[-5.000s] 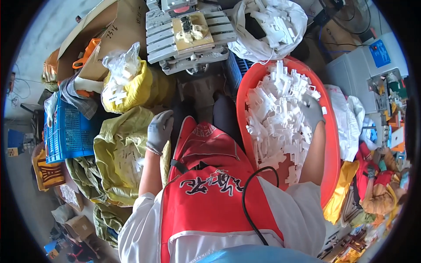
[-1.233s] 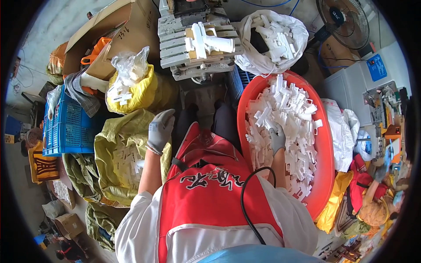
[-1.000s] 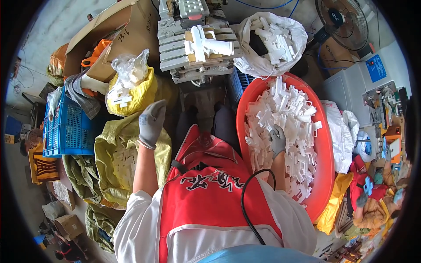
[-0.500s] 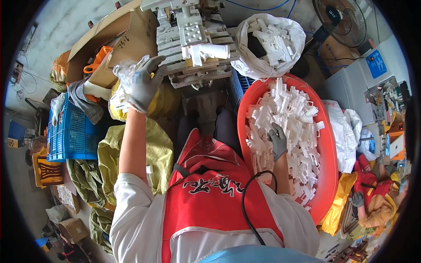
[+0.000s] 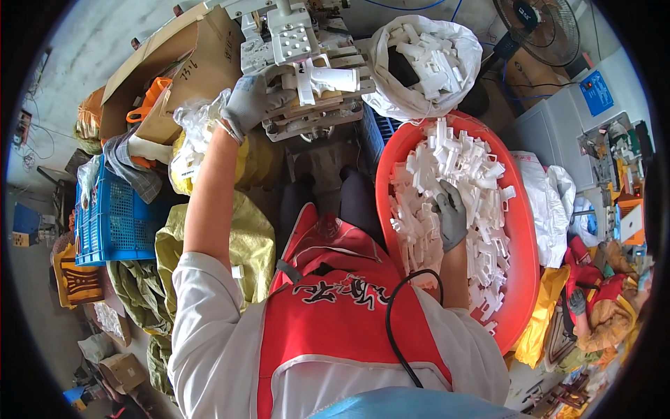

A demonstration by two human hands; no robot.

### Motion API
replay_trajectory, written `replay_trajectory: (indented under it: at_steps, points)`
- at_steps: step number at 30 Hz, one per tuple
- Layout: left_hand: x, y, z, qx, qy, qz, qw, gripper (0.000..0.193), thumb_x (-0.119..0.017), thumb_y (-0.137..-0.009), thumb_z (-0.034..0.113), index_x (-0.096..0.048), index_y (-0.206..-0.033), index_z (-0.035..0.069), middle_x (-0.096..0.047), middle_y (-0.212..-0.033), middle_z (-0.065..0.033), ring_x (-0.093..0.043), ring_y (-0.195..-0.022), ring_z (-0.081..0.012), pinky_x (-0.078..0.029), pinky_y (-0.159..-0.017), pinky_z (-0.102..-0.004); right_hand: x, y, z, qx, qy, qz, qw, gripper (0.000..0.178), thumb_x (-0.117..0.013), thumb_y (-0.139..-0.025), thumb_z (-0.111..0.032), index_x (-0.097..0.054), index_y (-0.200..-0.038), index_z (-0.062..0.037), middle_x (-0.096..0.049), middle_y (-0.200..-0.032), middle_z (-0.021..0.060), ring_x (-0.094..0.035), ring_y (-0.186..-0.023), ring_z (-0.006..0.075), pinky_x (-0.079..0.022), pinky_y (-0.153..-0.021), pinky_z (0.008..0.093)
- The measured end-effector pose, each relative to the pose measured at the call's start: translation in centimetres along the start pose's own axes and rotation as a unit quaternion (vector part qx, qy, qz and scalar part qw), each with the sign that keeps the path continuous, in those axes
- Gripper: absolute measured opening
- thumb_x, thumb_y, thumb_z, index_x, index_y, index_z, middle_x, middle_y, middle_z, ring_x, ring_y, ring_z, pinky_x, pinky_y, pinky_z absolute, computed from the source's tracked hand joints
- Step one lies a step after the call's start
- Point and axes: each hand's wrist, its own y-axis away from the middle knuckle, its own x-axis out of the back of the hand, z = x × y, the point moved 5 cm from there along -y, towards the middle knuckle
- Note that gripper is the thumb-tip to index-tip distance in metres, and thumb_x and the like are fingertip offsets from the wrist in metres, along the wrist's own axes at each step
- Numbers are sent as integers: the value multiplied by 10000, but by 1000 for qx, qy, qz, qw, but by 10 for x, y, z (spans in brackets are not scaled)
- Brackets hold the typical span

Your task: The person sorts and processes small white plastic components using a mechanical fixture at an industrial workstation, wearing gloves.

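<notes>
My left hand [image 5: 257, 105], in a grey glove, reaches to the press-like machine [image 5: 293, 43] at the top. Its thumb and fingers are apart beside a white gun-shaped plastic part [image 5: 333, 79] that lies on the machine's bed; whether the fingertips touch it I cannot tell. My right hand [image 5: 451, 215], in a dark grey glove, rests over a heap of similar white plastic parts [image 5: 481, 209] in a large red tub [image 5: 522, 279]. Its fingers are spread among the parts, and nothing is plainly held.
A white sack [image 5: 478, 66] of white parts stands behind the tub. At left are a cardboard box [image 5: 209, 70], a clear plastic bag [image 5: 192, 119] on a yellow sack, and a blue crate [image 5: 115, 223]. A fan [image 5: 548, 31] and another person [image 5: 593, 279] are at right.
My left hand has moved right, from beside the clear bag to the part on the machine. My right hand has shifted slightly over the heap, its fingers stretching farther out.
</notes>
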Motion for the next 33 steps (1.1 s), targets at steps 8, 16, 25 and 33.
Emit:
replay_trajectory:
  at_steps: [8,16,25,33]
  points:
    - [2,14,-1,0,125,99,987,363,-712,-761,108,-587,-1086,5,-656,-978,-82,-620,-879,-122,-494,-755,-268,-61,-62,-67,157,-148,-42,976,313,-576,-871,-92,-535,-1173,-19,-575,-1005,40,-496,-740,89,-417,-636,204]
    - [27,145,-52,101,-8,283,954,315,-692,-771,87,-613,-1065,9,-666,-960,-86,-639,-858,-144,-499,-777,-260,-217,-103,-159,308,149,-268,901,263,-557,-885,-77,-600,-1144,-92,-583,-981,39,-515,-777,79,-457,-644,211]
    - [-8,294,-101,264,247,286,888,295,-607,-831,8,-573,-1123,-20,-603,-1018,-48,-557,-888,-110,-449,-789,-226,-233,-99,-195,540,273,-370,705,436,-565,-899,-212,-443,-1265,-10,-516,-1207,153,-507,-1112,243,-402,-942,315]
    - [33,429,-114,434,-1,169,885,336,-583,-896,178,-569,-1166,-22,-613,-1098,-90,-568,-960,-173,-449,-860,-285,-2,-92,-37,8,553,-134,822,432,-516,-887,-405,-560,-1209,-120,-598,-1154,124,-569,-1059,244,-422,-929,341]
